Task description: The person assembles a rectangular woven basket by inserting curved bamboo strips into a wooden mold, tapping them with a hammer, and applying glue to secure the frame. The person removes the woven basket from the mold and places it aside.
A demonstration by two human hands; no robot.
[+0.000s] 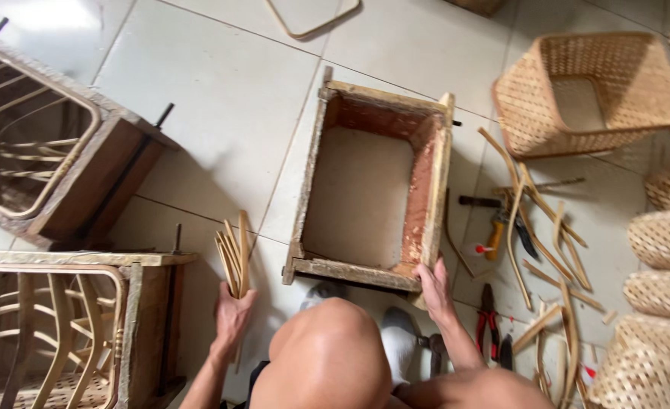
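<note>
Left hand: my left hand (231, 318) is closed around a bundle of bamboo strips (233, 257), at 7 o'clock.
Right hand: my right hand (433, 291) grips the wooden box frame (433, 189) at its near right corner, at 5 o'clock.

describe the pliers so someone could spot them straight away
Start at the open rectangular wooden box frame on the tiled floor, whose near right corner the right hand touches. Just right of that hand, among scattered bamboo strips, lie the red-handled pliers. The red handles set them apart from the pale strips.

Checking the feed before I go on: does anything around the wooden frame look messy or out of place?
Yes. Loose bamboo strips lie scattered across the floor right of the wooden frame, mixed over the red-handled pliers, so the tools are half buried.
</note>
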